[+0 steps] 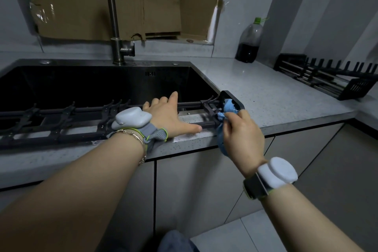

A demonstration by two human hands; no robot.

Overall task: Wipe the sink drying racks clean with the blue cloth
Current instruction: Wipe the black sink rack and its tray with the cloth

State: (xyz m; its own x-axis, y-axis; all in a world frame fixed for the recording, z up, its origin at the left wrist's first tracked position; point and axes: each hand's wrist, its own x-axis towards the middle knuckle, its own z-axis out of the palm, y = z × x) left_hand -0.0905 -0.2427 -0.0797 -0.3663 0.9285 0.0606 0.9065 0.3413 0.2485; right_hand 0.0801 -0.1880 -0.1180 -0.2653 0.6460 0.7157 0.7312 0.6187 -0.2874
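A dark drying rack [61, 127] lies along the front edge of the black sink [98, 84], spanning from the left to its end piece at the right. My left hand [169, 114] rests flat on the rack's rails with straight fingers and the thumb stretched right. My right hand [241, 131] grips the bunched blue cloth [228, 106] and presses it against the rack's right end, at the front rail. A second dark drying rack [327, 77] sits on the counter at the far right.
A tall steel tap [114, 18] rises behind the sink. A plastic bottle of dark liquid [248, 43] stands in the back corner on the speckled grey counter [266, 92]. Brown cardboard [126, 0] covers the window. Cabinet doors [194, 190] are below.
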